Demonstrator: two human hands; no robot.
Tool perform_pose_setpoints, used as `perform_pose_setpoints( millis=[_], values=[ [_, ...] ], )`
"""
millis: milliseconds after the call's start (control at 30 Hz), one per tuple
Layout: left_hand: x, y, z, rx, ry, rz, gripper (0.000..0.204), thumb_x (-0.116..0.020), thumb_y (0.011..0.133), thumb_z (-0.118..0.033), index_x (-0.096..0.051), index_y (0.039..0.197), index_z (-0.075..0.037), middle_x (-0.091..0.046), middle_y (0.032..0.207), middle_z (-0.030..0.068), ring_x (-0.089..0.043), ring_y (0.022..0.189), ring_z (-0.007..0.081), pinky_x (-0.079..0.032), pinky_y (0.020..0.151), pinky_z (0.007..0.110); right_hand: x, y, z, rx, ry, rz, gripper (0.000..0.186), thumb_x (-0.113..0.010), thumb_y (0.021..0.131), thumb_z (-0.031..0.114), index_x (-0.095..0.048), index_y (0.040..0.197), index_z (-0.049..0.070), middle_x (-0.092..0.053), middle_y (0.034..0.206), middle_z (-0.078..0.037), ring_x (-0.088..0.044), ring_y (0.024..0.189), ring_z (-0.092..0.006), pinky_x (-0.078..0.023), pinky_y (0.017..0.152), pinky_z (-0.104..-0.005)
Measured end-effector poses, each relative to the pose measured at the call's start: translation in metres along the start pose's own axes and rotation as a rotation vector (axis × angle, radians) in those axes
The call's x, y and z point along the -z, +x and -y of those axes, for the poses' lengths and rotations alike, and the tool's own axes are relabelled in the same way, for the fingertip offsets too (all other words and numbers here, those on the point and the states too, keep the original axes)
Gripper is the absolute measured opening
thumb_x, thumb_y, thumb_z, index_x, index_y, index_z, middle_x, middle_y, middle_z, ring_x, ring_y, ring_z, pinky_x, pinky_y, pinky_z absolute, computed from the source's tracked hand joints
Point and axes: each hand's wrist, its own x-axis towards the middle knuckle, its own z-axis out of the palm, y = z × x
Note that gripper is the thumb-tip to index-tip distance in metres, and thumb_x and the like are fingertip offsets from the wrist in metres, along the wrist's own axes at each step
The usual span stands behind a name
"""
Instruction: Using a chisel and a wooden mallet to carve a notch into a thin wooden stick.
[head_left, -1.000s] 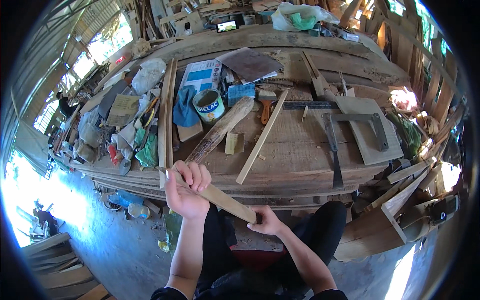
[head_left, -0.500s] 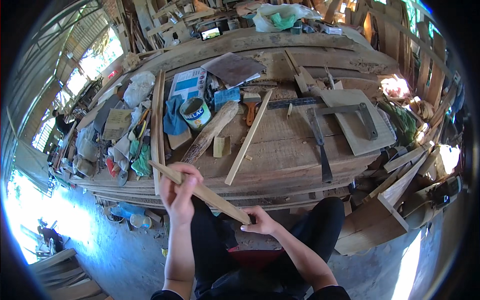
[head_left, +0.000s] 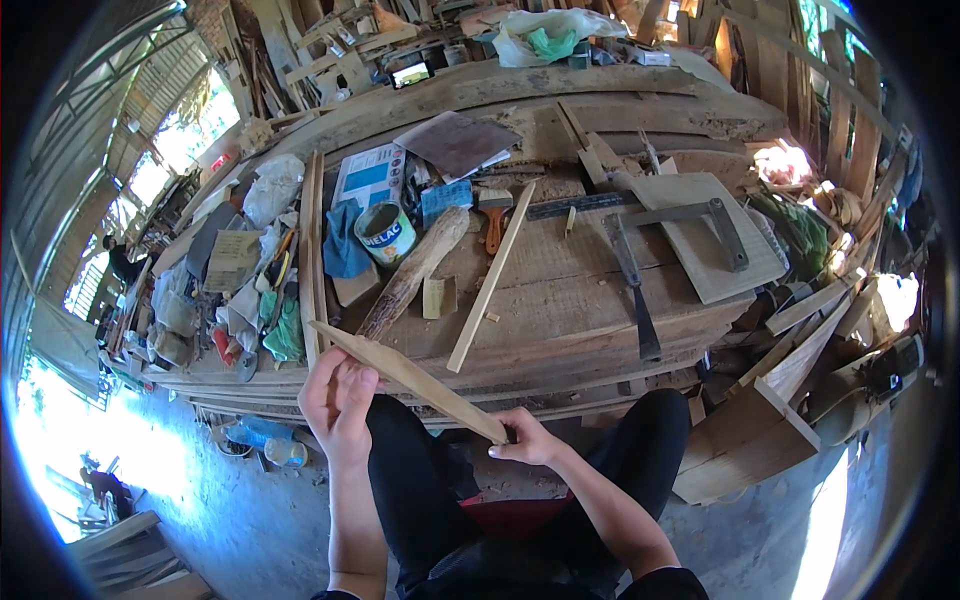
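Observation:
A long, tapered strip of pale wood (head_left: 420,385) is held slanting above my lap, its narrow tip up to the left. My left hand (head_left: 338,405) grips it from below near that tip, thumb against its near side. My right hand (head_left: 525,442) is closed around the lower right end; a small dark patch shows by the thumb and I cannot tell what it is. On the bench beyond lie a thin wooden stick (head_left: 492,280), a small folded tan piece (head_left: 438,298), a rough length of branch (head_left: 415,272) and a paintbrush (head_left: 494,218).
An open can (head_left: 386,235) stands beside a blue cloth (head_left: 345,240). To the right, an angular metal tool with a dark handle (head_left: 645,320) lies partly on a flat board (head_left: 715,245). Bags and clutter (head_left: 245,265) cover the left side. A wooden box (head_left: 745,440) stands at lower right.
The strip has turned so more of its broad face shows. My left hand has shifted slightly left and down along with it; my right hand keeps its hold. The whole view has shifted slightly.

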Motion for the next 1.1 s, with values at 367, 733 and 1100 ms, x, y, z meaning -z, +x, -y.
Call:
perform_pose_setpoints(
  millis=[367, 733, 1100],
  values=[
    [0.008, 0.007, 0.0, 0.057, -0.185, -0.146, 0.033, -0.043, 0.1, -0.024, -0.059, 0.103, 0.005, -0.062, 0.08, 0.0153, -0.061, 0.074, 0.0229, -0.048, 0.072, 0.033, 0.001, 0.006, -0.013, -0.116, -0.022, 0.022, 0.021, -0.074, 0.071, 0.009, -0.058, 0.082, 0.001, -0.053, 0.069, -0.003, -0.05, 0.069, -0.0098, -0.042, 0.067, -0.029],
    [0.027, -0.004, 0.008, -0.073, -0.176, -0.285, 0.035, -0.039, 0.102, -0.027, -0.057, 0.099, 0.004, -0.06, 0.072, 0.0149, -0.058, 0.066, 0.0239, -0.049, 0.066, 0.035, 0.002, 0.01, 0.001, -0.115, -0.093, 0.073, 0.022, -0.077, 0.073, 0.01, -0.06, 0.085, 0.003, -0.055, 0.072, 0.0, -0.051, 0.07, -0.0089, -0.042, 0.068, -0.0258],
    [0.074, -0.016, 0.021, -0.07, 0.023, -0.554, 0.03, -0.052, 0.099, -0.022, -0.062, 0.086, 0.004, -0.059, 0.061, 0.0099, -0.056, 0.056, 0.0171, -0.048, 0.058, 0.028, 0.005, 0.01, 0.006, -0.032, -0.268, -0.02, 0.02, -0.073, 0.077, 0.01, -0.062, 0.092, 0.004, -0.063, 0.079, -0.007, -0.061, 0.071, -0.0187, -0.049, 0.067, -0.03]
  ],
)
